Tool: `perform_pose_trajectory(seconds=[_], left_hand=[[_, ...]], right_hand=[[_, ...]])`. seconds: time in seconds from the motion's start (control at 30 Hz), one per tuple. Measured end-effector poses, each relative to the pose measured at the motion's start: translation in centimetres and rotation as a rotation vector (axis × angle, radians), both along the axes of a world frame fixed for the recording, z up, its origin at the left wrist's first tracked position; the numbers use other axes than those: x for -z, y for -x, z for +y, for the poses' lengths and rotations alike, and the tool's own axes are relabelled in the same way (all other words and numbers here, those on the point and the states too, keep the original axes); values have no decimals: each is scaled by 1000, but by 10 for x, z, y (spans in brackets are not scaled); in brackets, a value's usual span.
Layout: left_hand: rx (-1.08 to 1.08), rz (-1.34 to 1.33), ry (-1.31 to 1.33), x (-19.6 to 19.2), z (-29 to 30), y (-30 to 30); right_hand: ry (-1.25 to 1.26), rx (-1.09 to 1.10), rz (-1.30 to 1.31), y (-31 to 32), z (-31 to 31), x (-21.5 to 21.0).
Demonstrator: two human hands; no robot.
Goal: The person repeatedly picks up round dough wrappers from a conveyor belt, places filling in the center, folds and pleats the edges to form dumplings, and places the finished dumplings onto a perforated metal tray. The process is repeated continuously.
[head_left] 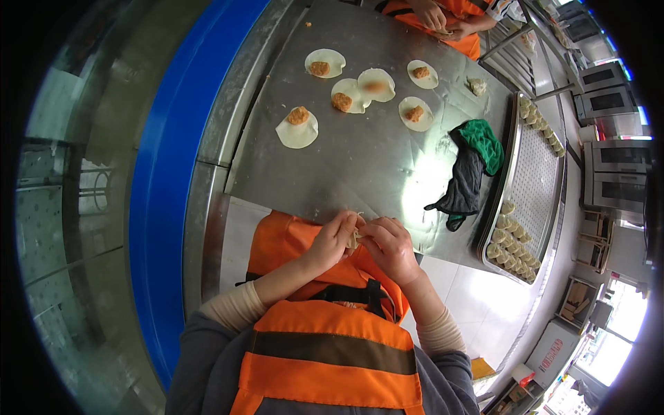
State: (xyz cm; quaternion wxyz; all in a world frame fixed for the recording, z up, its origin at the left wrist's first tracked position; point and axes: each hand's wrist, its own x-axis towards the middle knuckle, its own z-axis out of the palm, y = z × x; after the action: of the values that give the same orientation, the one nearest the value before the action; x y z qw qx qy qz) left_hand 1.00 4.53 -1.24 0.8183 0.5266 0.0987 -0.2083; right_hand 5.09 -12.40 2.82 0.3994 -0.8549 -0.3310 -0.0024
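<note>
Close to my body at the table's near edge, my left hand [330, 243] and my right hand [389, 247] meet around a small dumpling [353, 240]. The fingers of both are closed on its pale dough and hide most of it. Beyond them on the steel table [325, 159] lie several round dough wrappers, among them a near-left wrapper [299, 136], each bearing a lump of orange-brown filling. Two of the wrappers in the middle overlap, and the filling on the farther wrapper [377, 77] looks smeared. One folded dumpling [476, 86] sits apart at the far right.
A perforated metal tray [531, 181] at the right holds rows of shaped dumplings [513, 243] at both ends. Beside it lies a black-and-green glove [465, 181]. Across the table, a co-worker's hands [443, 24] hold dough. A blue edge [162, 173] runs along the left.
</note>
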Motion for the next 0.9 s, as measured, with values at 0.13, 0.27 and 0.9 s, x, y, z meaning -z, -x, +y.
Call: perform_pose_trajectory(seconds=[0.13, 0.27, 0.9], left_hand=[[-7, -6, -34, 1, -2, 0], [-48, -127, -98, 14, -6, -2], [-59, -86, -131, 7, 1, 4]], right_hand=[[41, -7, -32, -3, -2, -3], [-51, 40, 111, 5, 5, -2], [-248, 279, 713, 19, 2, 13]])
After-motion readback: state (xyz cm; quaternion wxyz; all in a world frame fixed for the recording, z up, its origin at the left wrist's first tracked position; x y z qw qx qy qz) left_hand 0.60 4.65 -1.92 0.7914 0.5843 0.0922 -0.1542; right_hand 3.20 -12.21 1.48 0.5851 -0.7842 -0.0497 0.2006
